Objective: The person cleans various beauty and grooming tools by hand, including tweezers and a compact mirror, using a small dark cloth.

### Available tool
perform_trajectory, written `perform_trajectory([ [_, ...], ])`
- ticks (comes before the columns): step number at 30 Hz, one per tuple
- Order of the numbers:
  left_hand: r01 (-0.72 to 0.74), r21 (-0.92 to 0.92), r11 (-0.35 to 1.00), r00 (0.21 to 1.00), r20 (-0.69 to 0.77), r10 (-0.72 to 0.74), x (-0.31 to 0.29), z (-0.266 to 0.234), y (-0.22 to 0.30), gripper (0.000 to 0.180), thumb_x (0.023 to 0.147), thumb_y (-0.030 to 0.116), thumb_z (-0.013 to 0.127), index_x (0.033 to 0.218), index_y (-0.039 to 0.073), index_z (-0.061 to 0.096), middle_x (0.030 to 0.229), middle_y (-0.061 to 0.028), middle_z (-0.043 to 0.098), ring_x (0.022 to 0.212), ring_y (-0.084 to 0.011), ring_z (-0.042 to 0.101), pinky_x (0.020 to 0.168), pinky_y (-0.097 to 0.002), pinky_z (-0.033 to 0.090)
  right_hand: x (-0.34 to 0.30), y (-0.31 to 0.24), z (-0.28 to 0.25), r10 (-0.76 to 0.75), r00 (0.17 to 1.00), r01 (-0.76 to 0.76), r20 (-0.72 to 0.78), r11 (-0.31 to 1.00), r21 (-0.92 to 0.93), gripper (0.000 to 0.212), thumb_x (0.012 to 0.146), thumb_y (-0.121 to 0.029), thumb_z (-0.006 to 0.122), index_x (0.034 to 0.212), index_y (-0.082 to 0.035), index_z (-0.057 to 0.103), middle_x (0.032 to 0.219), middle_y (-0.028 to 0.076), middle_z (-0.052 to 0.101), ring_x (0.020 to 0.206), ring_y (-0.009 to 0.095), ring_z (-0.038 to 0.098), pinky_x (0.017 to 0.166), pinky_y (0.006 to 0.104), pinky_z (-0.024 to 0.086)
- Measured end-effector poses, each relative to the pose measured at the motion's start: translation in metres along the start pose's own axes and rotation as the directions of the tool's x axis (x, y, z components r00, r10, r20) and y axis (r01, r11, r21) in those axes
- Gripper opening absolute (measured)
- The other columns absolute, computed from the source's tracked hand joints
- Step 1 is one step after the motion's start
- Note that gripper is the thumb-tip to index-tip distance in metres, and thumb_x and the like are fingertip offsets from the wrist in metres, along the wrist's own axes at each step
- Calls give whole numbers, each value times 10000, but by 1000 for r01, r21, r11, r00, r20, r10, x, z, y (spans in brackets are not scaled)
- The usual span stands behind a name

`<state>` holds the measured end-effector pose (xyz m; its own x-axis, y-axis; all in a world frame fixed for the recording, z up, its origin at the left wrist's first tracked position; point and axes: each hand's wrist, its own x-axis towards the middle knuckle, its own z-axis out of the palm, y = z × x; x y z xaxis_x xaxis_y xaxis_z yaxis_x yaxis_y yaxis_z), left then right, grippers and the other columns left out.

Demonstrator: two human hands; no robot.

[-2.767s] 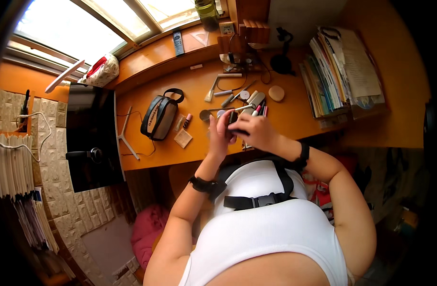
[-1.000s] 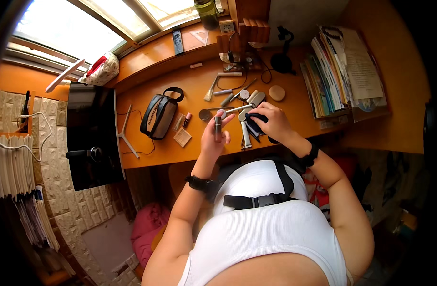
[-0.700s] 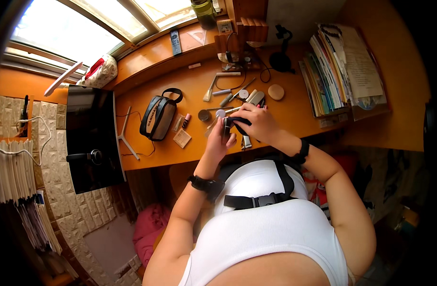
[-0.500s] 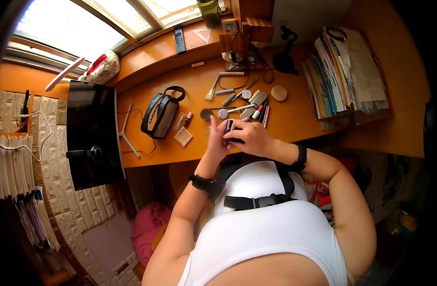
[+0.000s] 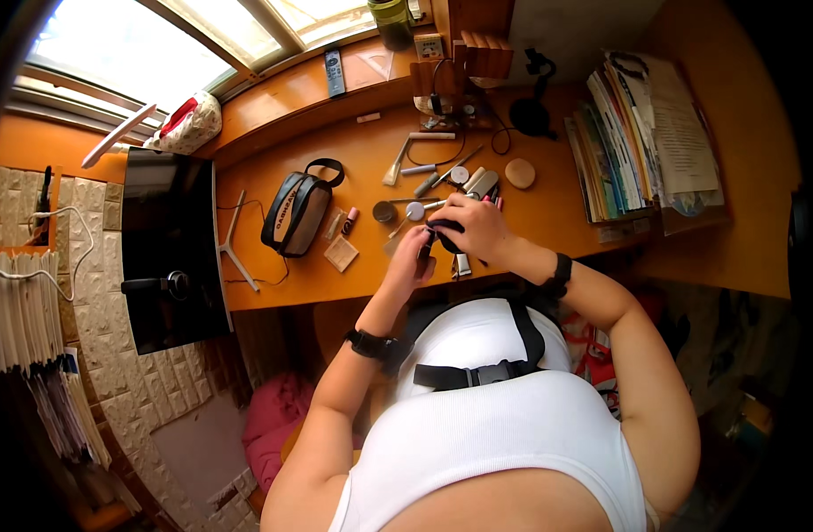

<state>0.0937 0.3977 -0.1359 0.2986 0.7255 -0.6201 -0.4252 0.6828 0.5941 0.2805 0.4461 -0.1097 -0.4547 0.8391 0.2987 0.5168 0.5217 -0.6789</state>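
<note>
Now bringing both hands back together, left hand [image 5: 413, 260] and right hand [image 5: 471, 226] pinching a small dark cosmetic tube [image 5: 436, 239] above the orange desk [image 5: 548, 213], apparently closing it.

- Left hand [image 5: 410, 263]: raised in front of the chest, fingers curled inward toward the right hand, thumb side up.
- Right hand [image 5: 471, 227]: just beside the left, fingers bent and closed in a pinch, knuckles facing up.
- Both forearms rise from the lower edge and converge; each wrist carries a dark band.
- Elbows bent, the right set wider.
</note>
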Motion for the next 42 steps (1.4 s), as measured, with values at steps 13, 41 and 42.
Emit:
perform_trajectory([
  [13, -568, 801, 190, 691, 339, 639, -31, 20, 21, 155, 840, 84, 759, 852, -15, 640, 595, -82, 554, 513, -133, 531, 510, -277, 417, -2, -23, -32, -67, 998, 69, -16, 985, 159, 193, 800, -132, 771, 991, -126, 751, 913, 68, 667, 801, 259, 680, 702, 341, 554],
  [41, -152, -322, 934, 987, 2, 162, -8, -49, -10, 288, 1015, 217, 587, 1212, 7, 575, 1111, -103, 655, 1048, -211, 642, 957, -328, 518, -27, -36, -32, -150, 982, 151, -112, 989, -4, 191, 793, -123, 775, 980, -146, 749, 886, 31, 653, 702, 218, 673, 600, 311, 542],
  [42, -131, -370, 920, 988, 29, 153, -8, -48, -12, 296, 1012, 217, 591, 1217, 4, 577, 1101, -99, 659, 1045, -207, 641, 950, -317, 521, -26, -41, -33, -216, 970, 211, -112, 976, -57, 199, 790, -120, 767, 986, -140, 744, 878, 30, 647, 699, 210, 672, 594, 308, 539],
])
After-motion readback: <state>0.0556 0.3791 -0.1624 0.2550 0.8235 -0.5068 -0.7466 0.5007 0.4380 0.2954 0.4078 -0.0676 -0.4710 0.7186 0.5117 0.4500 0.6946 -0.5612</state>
